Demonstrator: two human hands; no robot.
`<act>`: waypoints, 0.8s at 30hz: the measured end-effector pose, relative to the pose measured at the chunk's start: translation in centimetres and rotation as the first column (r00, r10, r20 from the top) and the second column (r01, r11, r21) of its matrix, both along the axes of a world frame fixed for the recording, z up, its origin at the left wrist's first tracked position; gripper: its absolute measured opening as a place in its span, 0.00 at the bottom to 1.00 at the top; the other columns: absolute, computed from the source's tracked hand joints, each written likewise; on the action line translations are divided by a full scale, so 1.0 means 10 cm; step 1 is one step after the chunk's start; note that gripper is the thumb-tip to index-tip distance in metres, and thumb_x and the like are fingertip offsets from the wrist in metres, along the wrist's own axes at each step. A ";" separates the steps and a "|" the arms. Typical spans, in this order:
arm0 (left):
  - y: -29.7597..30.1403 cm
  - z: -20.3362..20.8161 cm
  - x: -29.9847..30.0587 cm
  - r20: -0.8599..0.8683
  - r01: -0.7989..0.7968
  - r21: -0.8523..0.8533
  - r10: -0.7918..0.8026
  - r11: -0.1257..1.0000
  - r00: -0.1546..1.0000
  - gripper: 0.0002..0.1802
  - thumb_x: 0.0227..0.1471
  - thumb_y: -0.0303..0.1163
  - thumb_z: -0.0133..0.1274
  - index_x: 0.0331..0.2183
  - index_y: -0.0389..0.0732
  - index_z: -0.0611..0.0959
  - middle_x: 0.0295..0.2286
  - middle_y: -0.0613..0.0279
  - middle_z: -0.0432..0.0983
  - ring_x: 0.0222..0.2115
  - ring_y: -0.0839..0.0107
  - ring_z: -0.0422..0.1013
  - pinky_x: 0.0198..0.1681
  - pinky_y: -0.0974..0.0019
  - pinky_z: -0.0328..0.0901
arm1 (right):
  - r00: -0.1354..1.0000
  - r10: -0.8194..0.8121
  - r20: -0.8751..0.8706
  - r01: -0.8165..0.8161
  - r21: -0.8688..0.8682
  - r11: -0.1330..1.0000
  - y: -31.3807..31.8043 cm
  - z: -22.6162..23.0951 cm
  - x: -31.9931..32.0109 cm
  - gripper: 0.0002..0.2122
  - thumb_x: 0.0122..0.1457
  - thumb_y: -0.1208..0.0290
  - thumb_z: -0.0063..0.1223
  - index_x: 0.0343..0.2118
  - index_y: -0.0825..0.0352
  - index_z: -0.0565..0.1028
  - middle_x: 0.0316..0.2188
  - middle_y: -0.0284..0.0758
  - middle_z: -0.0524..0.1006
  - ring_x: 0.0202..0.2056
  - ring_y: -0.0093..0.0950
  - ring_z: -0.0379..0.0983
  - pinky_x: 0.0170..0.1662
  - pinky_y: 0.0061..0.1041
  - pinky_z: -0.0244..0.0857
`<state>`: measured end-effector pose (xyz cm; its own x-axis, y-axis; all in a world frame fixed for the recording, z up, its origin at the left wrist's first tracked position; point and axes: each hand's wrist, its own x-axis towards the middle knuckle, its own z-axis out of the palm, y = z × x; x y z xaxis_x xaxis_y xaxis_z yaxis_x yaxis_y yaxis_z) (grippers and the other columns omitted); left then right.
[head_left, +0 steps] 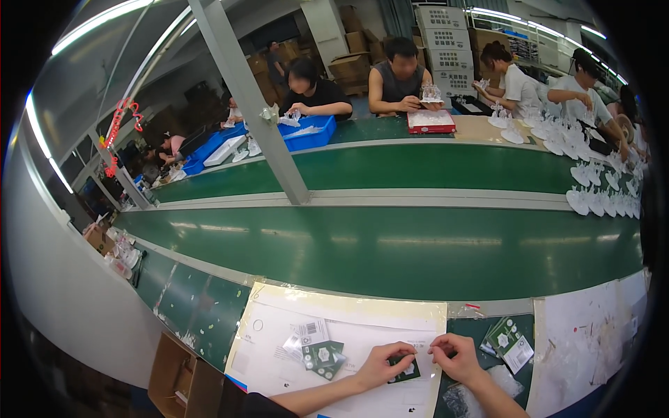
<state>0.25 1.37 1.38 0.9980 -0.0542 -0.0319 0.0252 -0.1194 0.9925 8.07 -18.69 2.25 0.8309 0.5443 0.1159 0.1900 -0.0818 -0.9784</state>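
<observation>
Over the right part of a white paper-covered work board [376, 317] my left hand [385, 365] is closed, thumb and fingertips pinched together. A dark green printed card [411, 372] lies under it, partly hidden by the fingers. Close by on the right, my right hand [456, 358] is also closed in a pinch, its fingertips a short gap from the left ones. What either pinch holds, if anything, is too small to make out. To the left of my hands several green and white cards [323, 357] overlap on the board.
Beyond my right hand sit more green cards [512, 343] and clear plastic bags [503, 380]. An open cardboard box [164, 376] stands at lower left. A green conveyor belt [418, 251] runs across ahead, and co-workers sit past a grey post [254, 104] near a blue bin [310, 139].
</observation>
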 end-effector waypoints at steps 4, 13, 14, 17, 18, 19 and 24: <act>0.00 0.02 -0.01 0.010 0.008 0.012 -0.008 1.000 1.000 0.11 0.52 0.25 0.54 0.39 0.32 0.78 0.32 0.62 0.77 0.33 0.80 0.72 0.39 0.74 0.68 | 1.000 -0.001 -0.007 0.001 -0.006 1.000 0.01 0.00 0.00 0.03 0.51 0.79 0.53 0.29 0.70 0.74 0.22 0.32 0.78 0.18 0.15 0.72 0.21 0.13 0.64; -0.01 0.01 -0.02 -0.007 0.030 -0.032 -0.030 0.999 1.000 0.11 0.52 0.24 0.54 0.39 0.33 0.78 0.33 0.63 0.77 0.34 0.80 0.72 0.40 0.75 0.68 | 1.000 -0.003 0.008 0.003 -0.035 0.999 0.00 -0.01 -0.01 0.03 0.51 0.79 0.53 0.29 0.70 0.75 0.22 0.32 0.78 0.18 0.15 0.71 0.21 0.13 0.64; -0.02 0.00 -0.02 0.012 0.021 -0.052 -0.021 0.998 1.000 0.11 0.52 0.24 0.54 0.39 0.32 0.78 0.32 0.63 0.77 0.33 0.80 0.71 0.39 0.75 0.68 | 1.000 -0.001 0.011 0.001 -0.030 1.000 0.00 0.00 -0.01 0.03 0.51 0.79 0.53 0.29 0.70 0.75 0.22 0.32 0.78 0.18 0.15 0.71 0.21 0.13 0.64; -0.01 0.00 -0.02 0.033 0.019 -0.051 -0.017 0.999 0.999 0.11 0.52 0.24 0.54 0.39 0.32 0.77 0.31 0.63 0.77 0.32 0.80 0.71 0.39 0.75 0.68 | 0.999 0.030 0.028 -0.028 -0.069 0.997 -0.01 0.02 -0.01 0.01 0.53 0.81 0.50 0.28 0.72 0.73 0.22 0.34 0.78 0.21 0.18 0.75 0.24 0.15 0.68; -0.02 0.00 -0.02 0.032 0.025 -0.034 -0.024 0.999 0.999 0.11 0.52 0.25 0.54 0.39 0.32 0.77 0.31 0.63 0.77 0.32 0.80 0.71 0.39 0.75 0.68 | 0.999 0.028 0.025 -0.027 -0.072 0.997 -0.01 0.02 -0.01 0.01 0.53 0.80 0.51 0.28 0.72 0.73 0.22 0.34 0.78 0.21 0.18 0.75 0.24 0.15 0.68; -0.01 -0.01 -0.03 0.034 0.029 -0.034 -0.027 0.999 0.999 0.11 0.52 0.25 0.54 0.39 0.32 0.77 0.31 0.63 0.77 0.32 0.80 0.71 0.39 0.75 0.68 | 0.999 0.026 0.023 -0.024 -0.075 0.997 -0.02 0.03 -0.02 0.01 0.53 0.80 0.51 0.28 0.72 0.73 0.22 0.34 0.78 0.20 0.18 0.75 0.24 0.15 0.68; 0.01 -0.03 -0.04 -0.003 0.027 -0.045 -0.027 0.999 1.000 0.11 0.52 0.23 0.53 0.39 0.32 0.78 0.34 0.61 0.76 0.36 0.78 0.72 0.43 0.73 0.68 | 0.999 0.001 0.032 0.000 -0.049 0.999 0.01 0.00 -0.01 0.03 0.51 0.78 0.54 0.29 0.69 0.75 0.22 0.32 0.78 0.18 0.15 0.71 0.22 0.14 0.65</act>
<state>-0.13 1.45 1.05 0.9961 -0.0824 -0.0321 0.0259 -0.0756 0.9968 7.95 -18.64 2.20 0.8269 0.5503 0.1155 0.2212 -0.1295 -0.9666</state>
